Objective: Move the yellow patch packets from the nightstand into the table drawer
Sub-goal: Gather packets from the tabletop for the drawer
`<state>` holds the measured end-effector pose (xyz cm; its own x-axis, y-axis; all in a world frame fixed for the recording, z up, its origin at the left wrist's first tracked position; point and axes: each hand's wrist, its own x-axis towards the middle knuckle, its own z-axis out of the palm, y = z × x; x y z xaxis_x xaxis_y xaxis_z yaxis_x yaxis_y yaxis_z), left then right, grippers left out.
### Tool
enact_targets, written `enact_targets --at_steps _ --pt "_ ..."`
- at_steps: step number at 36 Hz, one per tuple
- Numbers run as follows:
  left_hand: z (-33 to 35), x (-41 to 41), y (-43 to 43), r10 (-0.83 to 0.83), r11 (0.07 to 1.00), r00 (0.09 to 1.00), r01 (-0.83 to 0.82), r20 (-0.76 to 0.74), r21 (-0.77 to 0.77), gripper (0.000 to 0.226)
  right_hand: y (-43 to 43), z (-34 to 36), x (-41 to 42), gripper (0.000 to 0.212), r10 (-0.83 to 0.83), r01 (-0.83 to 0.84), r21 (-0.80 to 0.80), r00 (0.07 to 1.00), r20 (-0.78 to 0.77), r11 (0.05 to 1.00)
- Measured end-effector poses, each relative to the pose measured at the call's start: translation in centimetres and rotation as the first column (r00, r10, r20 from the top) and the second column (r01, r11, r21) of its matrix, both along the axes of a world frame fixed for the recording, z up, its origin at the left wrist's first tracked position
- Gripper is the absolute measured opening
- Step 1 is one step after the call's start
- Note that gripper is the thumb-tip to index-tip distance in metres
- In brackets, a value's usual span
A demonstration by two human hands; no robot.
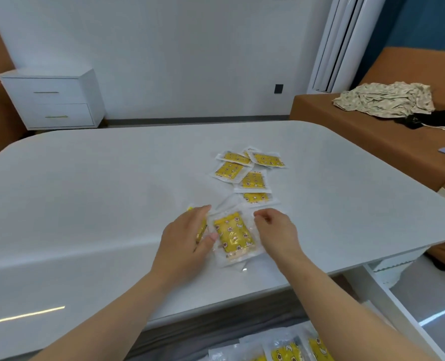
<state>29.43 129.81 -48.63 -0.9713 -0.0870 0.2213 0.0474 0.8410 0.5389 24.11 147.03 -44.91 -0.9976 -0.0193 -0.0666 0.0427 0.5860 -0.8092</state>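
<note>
Far left, against the wall, stands the white nightstand (52,100) with its two drawers closed; I can see no packets on it. The white table (86,191) fills the middle of my view.

My left hand (187,238) lies flat on the table, its fingers fairly straight and laid over one yellow patch packet (202,229) that shows only at the edge of my palm. My thumb touches the left side of a small stack of packets (233,235) lying between my two hands, near the table's front edge. My right hand (276,230) is at the stack's right side with its fingers curled in; I cannot tell whether the fingertips pinch the clear wrapper edge or only sit against it.

Just beyond the stack, more loose packets (250,175) lie scattered in a trail toward the table's middle, some overlapping.

Below the near edge of the table, the table drawer (179,342) is open, and several packets in the drawer (285,351) lie at the bottom of my view, partly hidden by my right forearm.

To the right, behind the table, a white standing air conditioner (338,43) is in the corner. Beside it an orange sofa (346,118) carries a crumpled patterned cloth (385,100) with something black (429,119) next to it.
</note>
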Motion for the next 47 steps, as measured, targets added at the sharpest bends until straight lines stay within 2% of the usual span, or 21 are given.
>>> enact_targets --at_steps 2,4,8,12,19,29,33,36,42,44,46,47 --pt "-0.2 -0.3 0.1 -0.038 0.978 0.991 0.063 0.131 -0.197 0.1 0.2 0.1 -0.6 0.027 -0.013 0.039 0.17 0.988 -0.152 0.985" --pt "-0.5 -0.5 0.4 -0.037 0.949 0.969 0.111 0.245 -0.295 0.096 0.2 0.1 -1.7 0.026 -0.02 0.052 0.171 0.983 -0.182 0.984" --pt "-0.4 -0.7 0.8 -0.007 0.939 0.96 0.102 0.278 -0.327 0.079 0.2 -0.9 -4.6 0.034 0.018 0.018 0.281 0.992 -0.122 0.959" --pt "-0.1 -0.7 0.8 0.041 0.941 0.959 0.057 0.281 -0.333 0.048 -0.1 -1.8 -7.2 0.044 -0.012 0.042 0.341 0.996 -0.09 0.939" --pt "0.2 -1.0 0.8 0.105 0.951 0.96 -0.02 0.261 -0.308 0.046 -1.1 -2.2 -10.3 0.049 -0.032 0.039 0.368 0.999 -0.026 0.929" --pt "0.4 -0.9 0.9 0.117 0.952 0.962 -0.038 0.248 -0.303 0.047 -0.5 -2.0 -11.5 0.026 -0.199 0.199 0.1 0.98 -0.006 0.975" --pt "0.3 -0.9 0.9 0.122 0.951 0.964 -0.046 0.236 -0.306 0.047 -0.4 -2.0 -11.5 0.021 -0.276 0.276 -0.074 0.961 -0.002 0.958" --pt "0.2 -0.9 0.9 0.124 0.955 0.964 -0.052 0.234 -0.293 0.047 -0.4 -1.6 -11.0 0.018 -0.36 0.36 -0.25 0.932 0.047 0.899" --pt "0.1 -0.9 0.8 0.138 0.957 0.966 -0.074 0.217 -0.28 0.048 1.0 -1.5 -9.7 0.015 -0.465 0.475 -0.394 0.876 0.126 0.787" --pt "-0.1 -0.8 0.7 0.137 0.959 0.968 -0.077 0.21 -0.271 0.046 1.8 -1.7 -8.7 0.024 -0.497 0.522 -0.485 0.847 0.192 0.702" --pt "-0.1 -0.8 0.6 0.138 0.964 0.969 -0.084 0.204 -0.254 0.044 2.9 -1.8 -7.2 0.034 -0.478 0.535 -0.618 0.834 0.277 0.576" --pt "-0.1 -0.9 0.6 0.137 0.966 0.97 -0.086 0.203 -0.243 0.043 3.6 -2.0 -6.3 0.036 -0.452 0.521 -0.646 0.844 0.289 0.559"
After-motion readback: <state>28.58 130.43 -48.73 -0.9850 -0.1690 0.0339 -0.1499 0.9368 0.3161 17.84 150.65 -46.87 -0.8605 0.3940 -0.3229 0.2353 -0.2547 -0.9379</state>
